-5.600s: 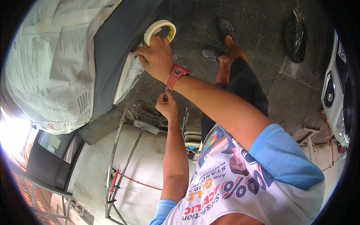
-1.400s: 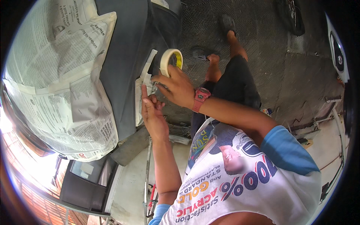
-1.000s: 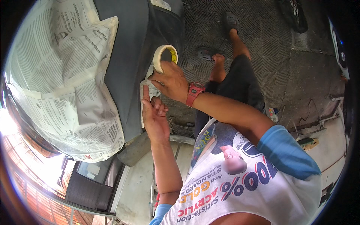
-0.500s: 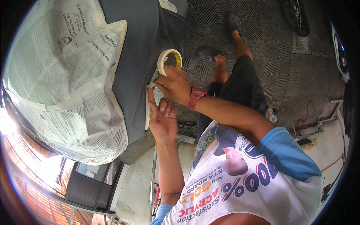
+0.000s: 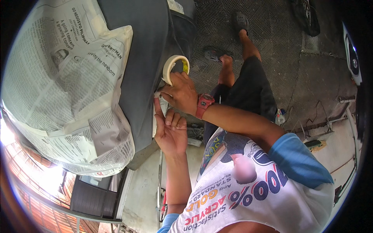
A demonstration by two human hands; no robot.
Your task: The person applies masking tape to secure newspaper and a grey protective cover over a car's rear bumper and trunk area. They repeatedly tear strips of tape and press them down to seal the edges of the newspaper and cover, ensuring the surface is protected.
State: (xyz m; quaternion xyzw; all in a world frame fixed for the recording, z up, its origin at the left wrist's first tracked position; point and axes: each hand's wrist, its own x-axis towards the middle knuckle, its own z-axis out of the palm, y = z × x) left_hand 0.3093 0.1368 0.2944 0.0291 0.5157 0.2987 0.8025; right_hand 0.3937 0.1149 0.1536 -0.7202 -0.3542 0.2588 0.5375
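Note:
A roll of cream masking tape (image 5: 168, 70) hangs about the fingers of my right hand (image 5: 182, 93), which wears a red wristwatch. The thumb and fingertips of that hand meet close to the tip of my left index finger, at the edge of a dark grey vehicle panel (image 5: 144, 58). My left hand (image 5: 171, 134) is palm up below, its index finger stretched along the panel edge and the other fingers loosely curled. A pale strip (image 5: 154, 124), apparently tape, shows along the edge beside it. What lies between the fingertips is mostly hidden.
Newspaper sheets (image 5: 77, 89) taped at their borders cover the vehicle's rounded part on the left. My legs and dark clogs (image 5: 217, 54) are on a patterned dark floor (image 5: 272, 27). A metal frame (image 5: 330, 120) stands at right, and a pale wall (image 5: 142, 190) below the panel.
Both hands, with the tape roll, sit slightly lower in the picture, and the newspaper-covered part has also shifted a little. Their hold and finger contact look nearly the same.

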